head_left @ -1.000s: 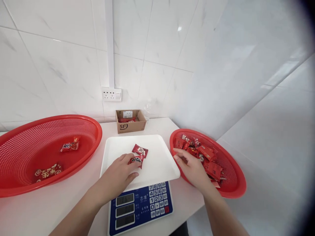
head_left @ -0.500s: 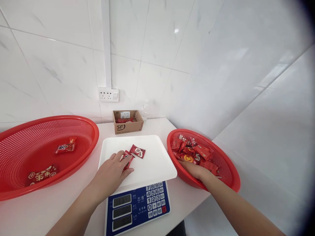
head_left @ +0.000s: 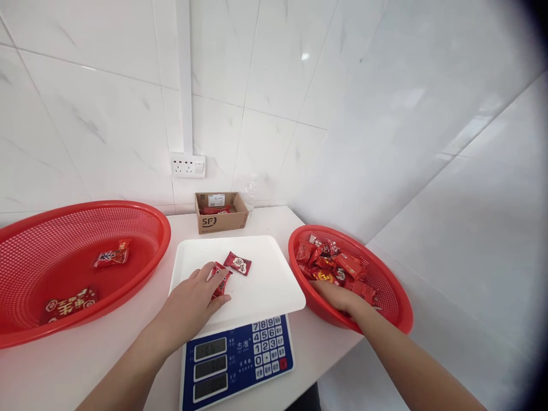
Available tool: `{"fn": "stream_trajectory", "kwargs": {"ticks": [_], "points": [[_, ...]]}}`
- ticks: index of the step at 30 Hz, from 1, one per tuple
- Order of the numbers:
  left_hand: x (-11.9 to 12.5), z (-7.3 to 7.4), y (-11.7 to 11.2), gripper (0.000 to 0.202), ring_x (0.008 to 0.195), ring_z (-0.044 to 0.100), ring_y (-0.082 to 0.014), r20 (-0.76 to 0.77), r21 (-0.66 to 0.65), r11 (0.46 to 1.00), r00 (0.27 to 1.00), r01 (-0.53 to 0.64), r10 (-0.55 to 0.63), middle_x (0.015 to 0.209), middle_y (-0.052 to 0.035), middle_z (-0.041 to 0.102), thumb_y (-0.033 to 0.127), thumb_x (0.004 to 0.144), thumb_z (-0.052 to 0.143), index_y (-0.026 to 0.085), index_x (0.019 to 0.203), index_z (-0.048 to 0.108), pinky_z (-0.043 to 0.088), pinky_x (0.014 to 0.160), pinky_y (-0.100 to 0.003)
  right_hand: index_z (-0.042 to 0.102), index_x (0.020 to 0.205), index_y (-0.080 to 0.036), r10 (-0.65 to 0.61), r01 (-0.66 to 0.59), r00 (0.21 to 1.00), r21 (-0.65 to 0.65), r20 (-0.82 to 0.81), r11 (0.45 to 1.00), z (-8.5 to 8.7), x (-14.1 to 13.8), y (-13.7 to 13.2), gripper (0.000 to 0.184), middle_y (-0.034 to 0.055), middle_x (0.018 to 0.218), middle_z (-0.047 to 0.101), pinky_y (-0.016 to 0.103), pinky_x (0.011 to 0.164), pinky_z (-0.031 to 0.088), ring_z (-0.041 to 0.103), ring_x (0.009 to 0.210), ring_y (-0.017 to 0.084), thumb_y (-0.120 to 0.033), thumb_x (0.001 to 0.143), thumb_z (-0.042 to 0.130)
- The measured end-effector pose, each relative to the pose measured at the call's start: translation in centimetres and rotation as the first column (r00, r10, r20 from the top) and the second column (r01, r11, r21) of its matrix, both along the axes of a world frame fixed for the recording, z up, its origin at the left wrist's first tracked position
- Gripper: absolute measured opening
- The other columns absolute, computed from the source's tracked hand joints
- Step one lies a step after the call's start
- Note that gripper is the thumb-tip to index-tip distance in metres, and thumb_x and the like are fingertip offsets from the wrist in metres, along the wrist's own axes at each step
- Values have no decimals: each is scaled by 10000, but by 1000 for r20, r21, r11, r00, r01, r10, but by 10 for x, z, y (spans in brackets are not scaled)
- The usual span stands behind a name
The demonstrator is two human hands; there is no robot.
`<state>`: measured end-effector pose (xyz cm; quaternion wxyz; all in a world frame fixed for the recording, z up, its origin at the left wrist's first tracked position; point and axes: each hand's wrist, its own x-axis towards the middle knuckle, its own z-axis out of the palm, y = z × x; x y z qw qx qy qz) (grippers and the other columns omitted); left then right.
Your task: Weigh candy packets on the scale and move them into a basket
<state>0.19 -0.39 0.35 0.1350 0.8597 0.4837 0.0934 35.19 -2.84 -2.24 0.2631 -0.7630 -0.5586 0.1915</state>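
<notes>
My left hand [head_left: 192, 299] rests on the white scale tray [head_left: 265, 285], fingers pinched on a red candy packet [head_left: 222, 278]. A second red packet [head_left: 238, 263] lies loose on the tray just beyond it. My right hand [head_left: 338, 297] reaches into the small red basket [head_left: 398, 302] at the right, among several red candy packets [head_left: 338, 265]; its fingers are mostly hidden by the basket's near rim. The blue electronic scale [head_left: 237, 359] sits below the tray, with keypad and displays facing me.
A large red basket [head_left: 145, 214] at the left holds two red packets [head_left: 111, 256]. A small cardboard box [head_left: 220, 212] stands at the back by the tiled wall, under a socket [head_left: 187, 165]. The white table's edge runs close on the right.
My right hand moved from above the small basket's rim down into it. My left hand pulled one packet slightly left, away from the other. The view shifted a little.
</notes>
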Motion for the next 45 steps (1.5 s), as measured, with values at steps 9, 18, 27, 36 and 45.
{"fn": "stream_trajectory", "kwargs": {"ticks": [9, 18, 27, 36, 45], "points": [[0, -1, 1, 447, 1121, 496, -304, 20, 54, 998, 999, 25, -26, 1353, -99, 463, 374, 903, 409, 237, 1326, 453, 445, 884, -452, 477, 1070, -241, 192, -130, 899, 179, -394, 975, 37, -59, 3, 293, 36, 988, 643, 332, 734, 517, 639, 848, 190, -335, 802, 552], [-3, -1, -1, 417, 1232, 419, -291, 100, 121, 989, 990, 89, -101, 1328, -104, 497, 353, 898, 460, 207, 1287, 490, 393, 981, -461, 576, 1185, -241, 469, -462, 883, 164, -4, 872, 22, -138, -4, 351, 68, 1210, 572, 411, 946, 419, 514, 1097, 218, -223, 836, 541], [1, -4, -2, 398, 1245, 418, -282, 140, 81, 985, 977, 152, -163, 1299, -94, 523, 344, 891, 482, 226, 1270, 509, 395, 999, -467, 655, 1108, -235, 633, -639, 768, 189, 96, 746, 14, -157, -4, 376, 47, 1186, 615, 381, 970, 427, 521, 1104, 211, -67, 809, 503], [-1, -6, -2, 413, 1312, 339, -295, 58, 72, 985, 985, 158, -162, 1398, -87, 436, 347, 891, 477, 254, 1293, 492, 368, 1022, -486, 622, 1135, -204, 527, -545, 838, 176, 138, 820, 21, -131, 7, 304, 86, 1224, 588, 405, 1007, 385, 514, 1150, 217, -223, 856, 502], [-6, -10, 0, 470, 1364, 251, -307, 85, 84, 990, 989, 114, -121, 1461, -76, 366, 401, 889, 464, 272, 1341, 452, 344, 1045, -504, 687, 747, -219, 196, -193, 980, -84, 39, 978, 35, -22, 17, 135, 45, 792, 714, 331, 639, 474, 642, 677, 216, -162, 731, 566]]}}
